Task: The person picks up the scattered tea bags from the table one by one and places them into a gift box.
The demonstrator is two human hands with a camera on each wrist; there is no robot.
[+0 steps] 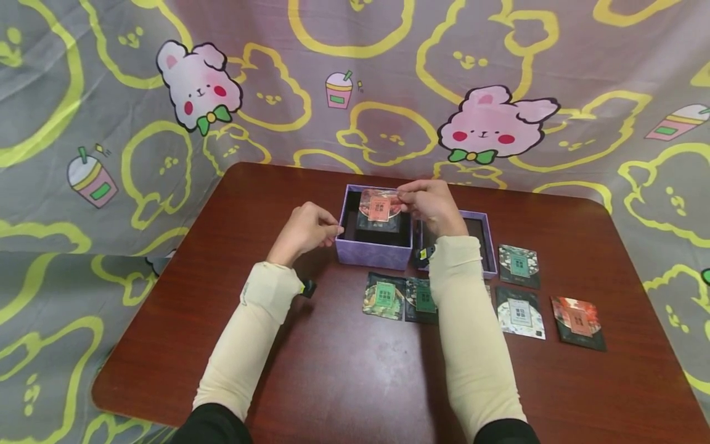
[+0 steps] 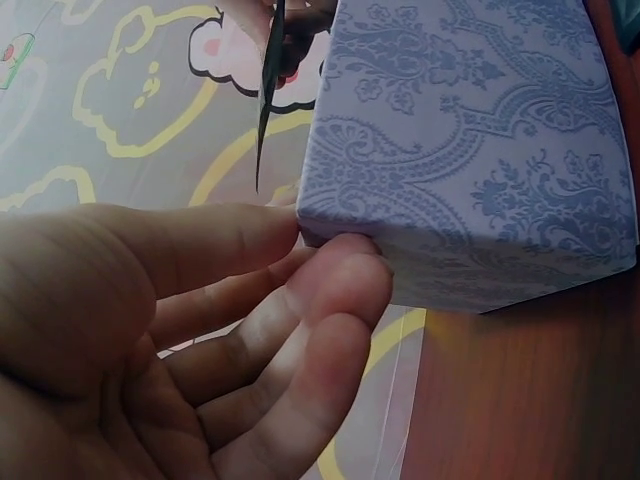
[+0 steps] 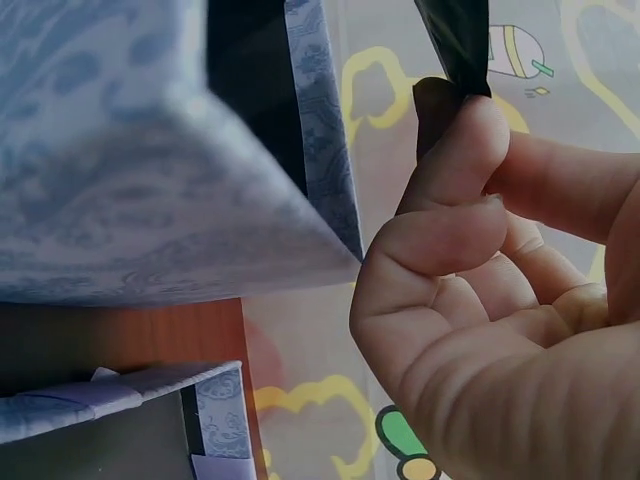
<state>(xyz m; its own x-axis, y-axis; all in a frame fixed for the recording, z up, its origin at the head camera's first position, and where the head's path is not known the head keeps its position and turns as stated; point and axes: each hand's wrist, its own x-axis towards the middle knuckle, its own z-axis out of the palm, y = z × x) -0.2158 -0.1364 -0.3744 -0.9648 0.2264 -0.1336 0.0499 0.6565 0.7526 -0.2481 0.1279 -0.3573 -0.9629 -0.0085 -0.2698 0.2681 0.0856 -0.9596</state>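
A purple patterned box [image 1: 374, 254] with a dark inside stands open-topped on the table. My left hand [image 1: 307, 229] pinches the rim of its left wall between thumb and fingers; the left wrist view shows the thumb [image 2: 230, 240] at the box edge. Over the opening, my right hand [image 1: 435, 206] holds a flat red-and-black sachet [image 1: 379, 209] by its upper right corner. In the right wrist view, thumb and index finger pinch the dark sachet [image 3: 460, 45]. The sachet's lower part overlaps the box's inside, and I cannot tell whether it touches it.
Right of the box lies its purple-edged lid or second tray [image 1: 489, 246], partly behind my right arm. Sachets lie on the brown table [image 1: 344, 382]: a light green one [image 1: 383, 296], dark green ones [image 1: 519, 265], a white one [image 1: 520, 312] and a red one [image 1: 579, 322]. A cartoon-print cloth [image 1: 388, 135] hangs behind.
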